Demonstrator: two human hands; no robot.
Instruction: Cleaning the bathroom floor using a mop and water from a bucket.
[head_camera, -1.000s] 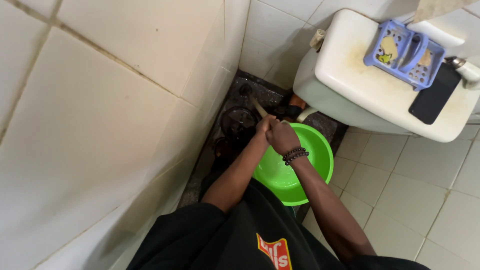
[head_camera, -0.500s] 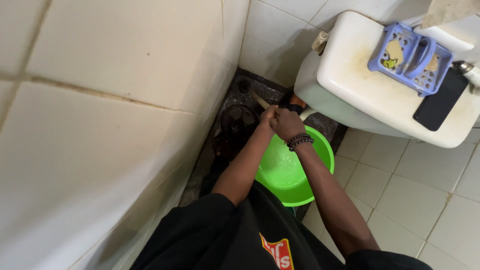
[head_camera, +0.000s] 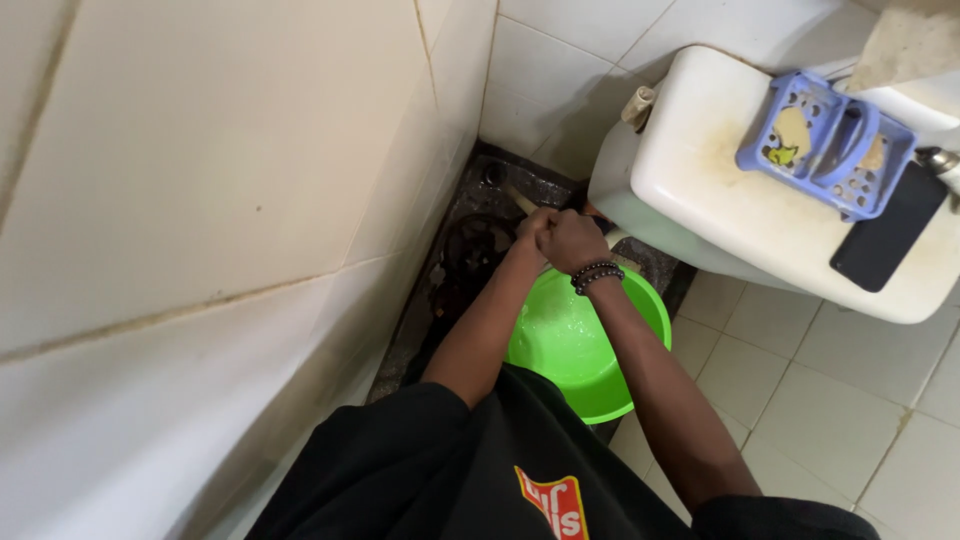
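Observation:
My left hand (head_camera: 531, 226) and my right hand (head_camera: 573, 240) are closed together around a pale stick-like handle (head_camera: 519, 200). The handle slants toward the dark wet floor strip (head_camera: 470, 215) in the corner by the tiled wall. My right wrist wears dark bead bracelets (head_camera: 595, 274). Just beneath my forearms sits a bright green basin (head_camera: 610, 375) with a little water in it. A dark round object (head_camera: 472, 247) lies on the floor left of my hands; what it is I cannot tell.
A stained white washbasin (head_camera: 740, 210) juts out at the upper right, carrying a blue soap basket (head_camera: 828, 140) and a black phone (head_camera: 890, 235). White tiled wall (head_camera: 220, 200) fills the left. Pale floor tiles (head_camera: 800, 400) lie to the right.
My joined hands have edged a little farther toward the corner along the handle. The camera has shifted, so the washbasin sits lower in view.

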